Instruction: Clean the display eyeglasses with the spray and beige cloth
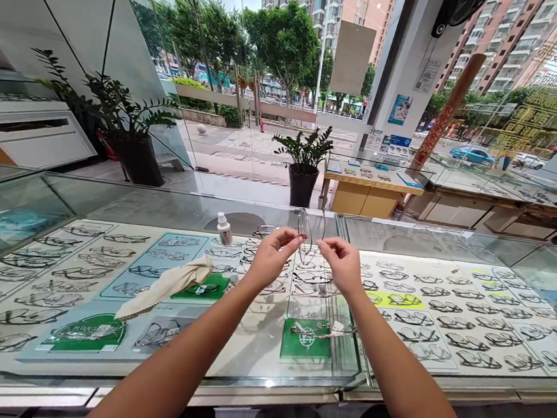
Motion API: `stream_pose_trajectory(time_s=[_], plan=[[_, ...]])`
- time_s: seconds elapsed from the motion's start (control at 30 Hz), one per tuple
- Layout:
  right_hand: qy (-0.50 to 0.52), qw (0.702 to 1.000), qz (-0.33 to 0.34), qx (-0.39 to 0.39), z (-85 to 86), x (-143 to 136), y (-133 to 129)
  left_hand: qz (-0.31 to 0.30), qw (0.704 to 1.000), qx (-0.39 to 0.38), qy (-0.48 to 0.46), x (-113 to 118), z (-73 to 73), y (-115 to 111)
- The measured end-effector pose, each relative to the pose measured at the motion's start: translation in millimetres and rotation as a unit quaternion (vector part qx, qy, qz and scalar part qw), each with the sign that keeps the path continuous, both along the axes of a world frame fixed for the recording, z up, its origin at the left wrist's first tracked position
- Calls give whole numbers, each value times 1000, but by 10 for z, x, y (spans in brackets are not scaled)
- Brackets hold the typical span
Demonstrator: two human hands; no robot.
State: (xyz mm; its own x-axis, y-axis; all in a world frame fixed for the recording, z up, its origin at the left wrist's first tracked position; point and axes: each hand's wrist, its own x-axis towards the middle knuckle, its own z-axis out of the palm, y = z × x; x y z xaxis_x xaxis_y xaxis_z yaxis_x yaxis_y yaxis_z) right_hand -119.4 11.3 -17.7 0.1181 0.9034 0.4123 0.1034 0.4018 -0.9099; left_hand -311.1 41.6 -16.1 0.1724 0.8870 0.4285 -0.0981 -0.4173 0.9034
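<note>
Above the glass counter, my left hand [274, 254] pinches a thin-framed pair of glasses [309, 243] near its lens rim. My right hand [342, 261] is closed at the fingertips on the other side of the same glasses, around a thin temple arm. A cream cloth [167, 287] lies crumpled on the glass to the left of my hands. Behind it stands a small white spray bottle [224, 230], upright. Below my hands another pair of glasses [335, 334] rests near a green card [298, 349].
Rows of eyeglasses [446, 307] fill the display case [193, 383] on both sides. A seam between two glass cases runs near my right forearm. Potted plants [303, 178] and a low display cabinet [377, 202] stand beyond the counter, before large windows.
</note>
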Motion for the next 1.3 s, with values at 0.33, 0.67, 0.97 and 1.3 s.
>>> stream_pose_trajectory(time_s=[0.33,0.67,0.97,1.3], plan=[[47,997,-37,-44,-49,53,115,57,994,-34,-86,-116,45,112],[-10,998,-68,14,87,8,-93,89,995,-2,-50,-119,13,112],[-233,969,56,55,20,-182,-235,78,989,110,55,-21,24,-85],[-134,986,-61,77,45,-61,-174,78,985,115,102,-36,-26,-39]])
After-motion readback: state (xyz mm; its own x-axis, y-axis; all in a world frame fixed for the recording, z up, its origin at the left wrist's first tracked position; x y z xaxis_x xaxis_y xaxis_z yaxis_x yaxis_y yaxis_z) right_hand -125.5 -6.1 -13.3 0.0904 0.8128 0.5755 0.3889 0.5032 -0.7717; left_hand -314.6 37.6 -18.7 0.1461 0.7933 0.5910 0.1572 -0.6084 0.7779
